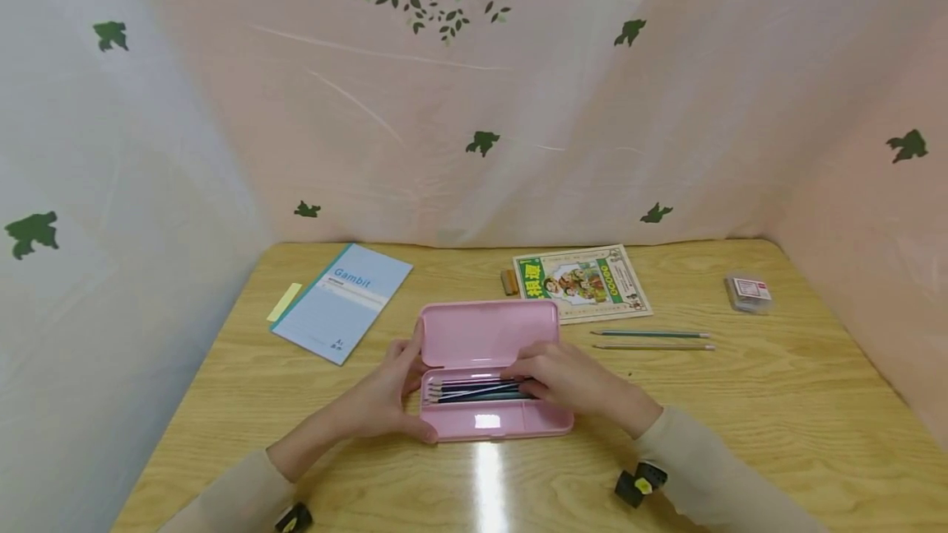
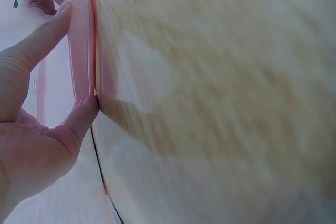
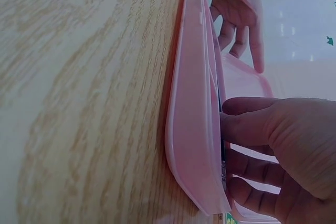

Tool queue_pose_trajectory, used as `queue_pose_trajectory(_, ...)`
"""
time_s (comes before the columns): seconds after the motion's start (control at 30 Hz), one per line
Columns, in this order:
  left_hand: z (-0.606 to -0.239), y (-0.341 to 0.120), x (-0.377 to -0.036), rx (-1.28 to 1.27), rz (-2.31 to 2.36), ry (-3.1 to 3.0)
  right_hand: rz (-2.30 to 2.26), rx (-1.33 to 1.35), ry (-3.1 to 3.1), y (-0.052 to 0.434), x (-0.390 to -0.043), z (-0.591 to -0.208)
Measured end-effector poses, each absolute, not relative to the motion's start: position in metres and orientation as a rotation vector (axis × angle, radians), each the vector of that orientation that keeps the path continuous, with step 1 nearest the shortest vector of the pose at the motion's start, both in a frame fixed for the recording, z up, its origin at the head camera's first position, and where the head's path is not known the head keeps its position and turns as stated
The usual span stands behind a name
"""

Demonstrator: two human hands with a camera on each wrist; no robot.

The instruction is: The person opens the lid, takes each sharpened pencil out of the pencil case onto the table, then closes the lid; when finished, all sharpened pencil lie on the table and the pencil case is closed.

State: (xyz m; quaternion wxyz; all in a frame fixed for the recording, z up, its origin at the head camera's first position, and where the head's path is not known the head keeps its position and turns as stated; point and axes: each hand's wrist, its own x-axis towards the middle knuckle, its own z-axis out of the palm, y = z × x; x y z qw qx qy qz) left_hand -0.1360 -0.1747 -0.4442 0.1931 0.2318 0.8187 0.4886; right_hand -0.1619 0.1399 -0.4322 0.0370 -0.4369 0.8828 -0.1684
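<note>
A pink pencil case (image 1: 489,336) lies on the table with its lid raised at the back. Several dark pencils (image 1: 474,391) lie lengthwise in its main compartment, their sharpened tips toward the left. My left hand (image 1: 385,393) holds the case's left end, thumb at the front corner and fingers toward the hinge side. In the left wrist view its thumb and fingers span the pink side. My right hand (image 1: 570,381) reaches over the right end, fingers bent into the case at the pencils. The case wall hides those fingertips in the right wrist view; I cannot tell whether they pinch a pencil.
Two pencils (image 1: 652,335) lie right of the case. Behind them are an illustrated booklet (image 1: 581,282) and a small orange-brown block (image 1: 508,282). A blue notebook (image 1: 341,303) and a yellow strip (image 1: 285,302) lie at the left, a small clear box (image 1: 749,293) at the far right.
</note>
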Motion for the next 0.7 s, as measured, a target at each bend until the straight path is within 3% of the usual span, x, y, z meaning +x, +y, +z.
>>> queue_pose_trajectory(0.7, -0.4445, -0.175, -0.136, 0.663, 1.408, 2.268, -0.528, -1.34, 2.711, 0.1401, -0.1609, -0.4317)
